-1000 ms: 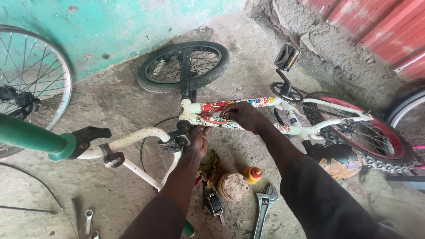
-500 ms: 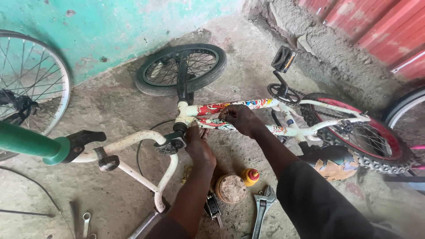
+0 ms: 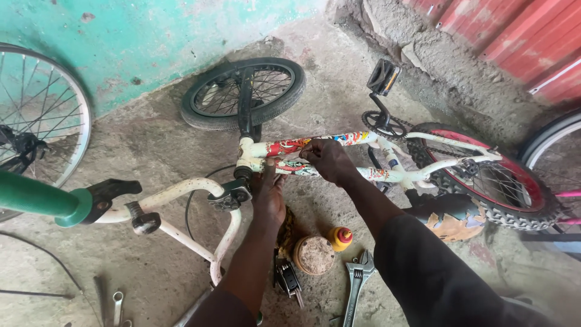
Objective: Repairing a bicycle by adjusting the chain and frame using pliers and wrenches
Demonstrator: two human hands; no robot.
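Note:
A small white bicycle with coloured stickers lies on the concrete, its frame [image 3: 375, 174] running left to right. My right hand [image 3: 327, 160] is closed over the two front frame tubes. Just below the head tube, beside the handlebar stem clamp [image 3: 229, 197], my left hand [image 3: 269, 197] reaches up with its fingers curled onto the lower tube. The front wheel [image 3: 242, 94] lies flat at the back. The white handlebar [image 3: 181, 194] with its green grip [image 3: 36, 200] juts toward me on the left. A pedal [image 3: 384, 75] sticks up on its crank.
On the ground under my arms are a dusty round tin [image 3: 315, 254], a small yellow bottle with a red cap [image 3: 341, 238], an adjustable wrench [image 3: 357, 284] and small spanners [image 3: 115, 303]. The rear wheel [image 3: 502, 188] has a red rim. A spoked wheel [image 3: 36, 121] leans on the teal wall.
My left forearm has swung slightly to the right and the hand has crept up from the stem toward the lower tube. My right hand has kept its hold on the frame.

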